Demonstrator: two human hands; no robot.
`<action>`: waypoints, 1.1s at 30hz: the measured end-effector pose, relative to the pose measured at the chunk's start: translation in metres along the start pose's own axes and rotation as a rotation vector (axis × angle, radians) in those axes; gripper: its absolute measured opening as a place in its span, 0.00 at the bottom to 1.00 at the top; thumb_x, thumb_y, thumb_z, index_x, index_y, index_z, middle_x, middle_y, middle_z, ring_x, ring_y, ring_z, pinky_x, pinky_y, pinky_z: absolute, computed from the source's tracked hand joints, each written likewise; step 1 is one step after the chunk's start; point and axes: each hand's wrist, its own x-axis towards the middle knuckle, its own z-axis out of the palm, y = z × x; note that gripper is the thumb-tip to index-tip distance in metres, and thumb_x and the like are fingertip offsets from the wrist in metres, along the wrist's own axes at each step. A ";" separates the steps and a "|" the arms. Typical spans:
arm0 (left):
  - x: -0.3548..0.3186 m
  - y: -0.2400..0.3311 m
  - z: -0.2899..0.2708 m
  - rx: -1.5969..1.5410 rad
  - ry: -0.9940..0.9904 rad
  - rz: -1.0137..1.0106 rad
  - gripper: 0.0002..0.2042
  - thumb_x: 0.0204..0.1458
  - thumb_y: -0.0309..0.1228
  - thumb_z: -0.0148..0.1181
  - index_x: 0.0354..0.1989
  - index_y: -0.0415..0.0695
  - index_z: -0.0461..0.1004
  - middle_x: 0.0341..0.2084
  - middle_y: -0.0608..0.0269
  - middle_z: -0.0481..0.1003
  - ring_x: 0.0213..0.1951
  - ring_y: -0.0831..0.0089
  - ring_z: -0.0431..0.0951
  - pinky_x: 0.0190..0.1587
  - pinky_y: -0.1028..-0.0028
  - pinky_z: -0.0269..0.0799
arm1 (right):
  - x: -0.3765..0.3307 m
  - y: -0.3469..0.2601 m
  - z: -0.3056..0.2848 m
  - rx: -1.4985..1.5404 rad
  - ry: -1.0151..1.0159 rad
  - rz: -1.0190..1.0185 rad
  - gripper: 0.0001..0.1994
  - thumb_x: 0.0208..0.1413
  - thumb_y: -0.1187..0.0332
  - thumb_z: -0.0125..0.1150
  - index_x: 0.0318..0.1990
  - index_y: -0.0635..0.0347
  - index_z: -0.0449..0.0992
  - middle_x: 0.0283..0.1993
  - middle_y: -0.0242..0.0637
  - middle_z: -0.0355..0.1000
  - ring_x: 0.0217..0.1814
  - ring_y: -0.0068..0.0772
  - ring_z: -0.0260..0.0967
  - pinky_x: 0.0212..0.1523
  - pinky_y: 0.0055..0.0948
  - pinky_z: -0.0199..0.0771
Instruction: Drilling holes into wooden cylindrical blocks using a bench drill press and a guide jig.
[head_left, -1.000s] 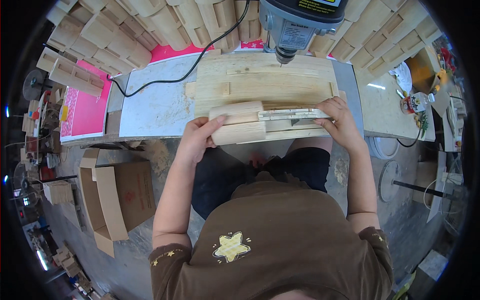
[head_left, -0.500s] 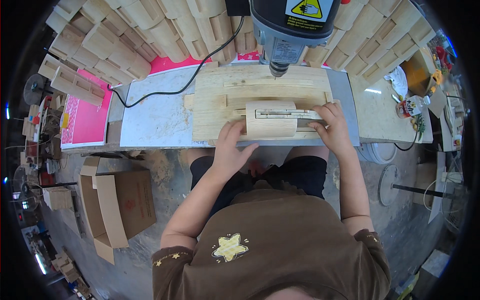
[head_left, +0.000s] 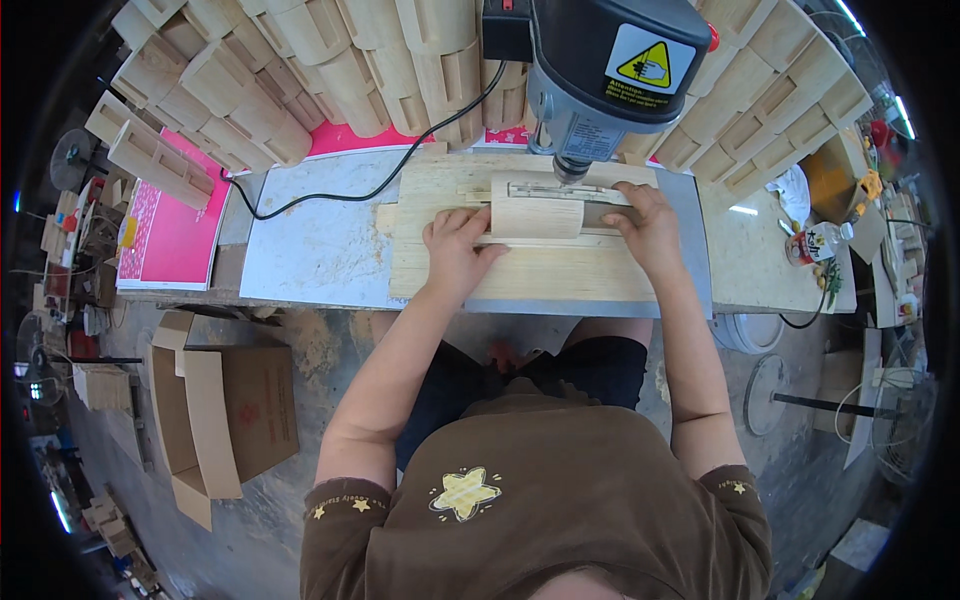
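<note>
A pale, rounded wooden block (head_left: 537, 217) lies lengthwise on a flat wooden board (head_left: 545, 280), under the chuck (head_left: 573, 168) of a small drill press (head_left: 612, 75). A narrow light strip (head_left: 565, 192) sits in the slot along the block's top and juts out past its right end. My left hand (head_left: 457, 250) grips the block's left end, fingertips at the end face and thumb by its front lower edge. With my right hand (head_left: 648, 228) I pinch the strip's right end, fingers behind and thumb in front. The drill bit's tip is too small to make out.
Stacked slotted wooden blocks (head_left: 360, 75) line the back on both sides of the drill press. A black cable (head_left: 385, 180) crosses the white sheet at left. A bottle (head_left: 820, 243) stands at right. An open cardboard box (head_left: 235, 410) is on the floor at left.
Both hands have slid the block and strip away from me across the board, to beneath the chuck. My left thumb has come in against the block. The whole view has shifted slightly.
</note>
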 end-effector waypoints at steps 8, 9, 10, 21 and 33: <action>-0.002 -0.013 0.001 -0.074 0.016 0.025 0.22 0.33 0.33 0.66 0.42 0.46 0.74 0.26 0.65 0.69 0.36 0.65 0.68 0.42 0.64 0.56 | 0.033 -0.011 -0.053 0.693 0.166 0.154 0.19 0.47 0.74 0.63 0.49 0.62 0.69 0.49 0.36 0.69 0.53 0.29 0.64 0.52 0.29 0.66; -0.003 -0.013 0.002 -0.054 0.001 0.027 0.24 0.33 0.33 0.67 0.45 0.47 0.73 0.27 0.66 0.69 0.37 0.66 0.67 0.43 0.64 0.55 | 0.045 -0.013 -0.073 0.641 0.270 0.164 0.20 0.48 0.72 0.62 0.50 0.62 0.68 0.50 0.36 0.68 0.53 0.28 0.64 0.52 0.29 0.66; -0.003 -0.013 0.002 -0.034 -0.016 0.032 0.26 0.33 0.32 0.67 0.47 0.48 0.72 0.29 0.66 0.68 0.38 0.66 0.67 0.45 0.64 0.53 | 0.060 -0.018 -0.089 0.664 0.326 0.028 0.19 0.51 0.70 0.60 0.51 0.62 0.67 0.51 0.36 0.67 0.53 0.28 0.63 0.51 0.28 0.66; -0.003 -0.009 0.000 -0.018 -0.024 0.014 0.25 0.35 0.32 0.66 0.48 0.51 0.72 0.28 0.67 0.69 0.37 0.67 0.67 0.45 0.64 0.54 | 0.114 -0.084 -0.113 -0.088 0.496 -0.159 0.13 0.58 0.62 0.46 0.45 0.57 0.73 0.28 0.40 0.69 0.31 0.28 0.68 0.36 0.25 0.66; -0.002 -0.011 -0.001 0.007 -0.035 0.043 0.24 0.34 0.33 0.67 0.45 0.46 0.73 0.27 0.66 0.68 0.35 0.66 0.68 0.44 0.66 0.55 | 0.002 -0.092 -0.073 0.106 0.484 -0.129 0.04 0.49 0.74 0.54 0.32 0.62 0.75 0.18 0.40 0.65 0.18 0.38 0.63 0.21 0.30 0.59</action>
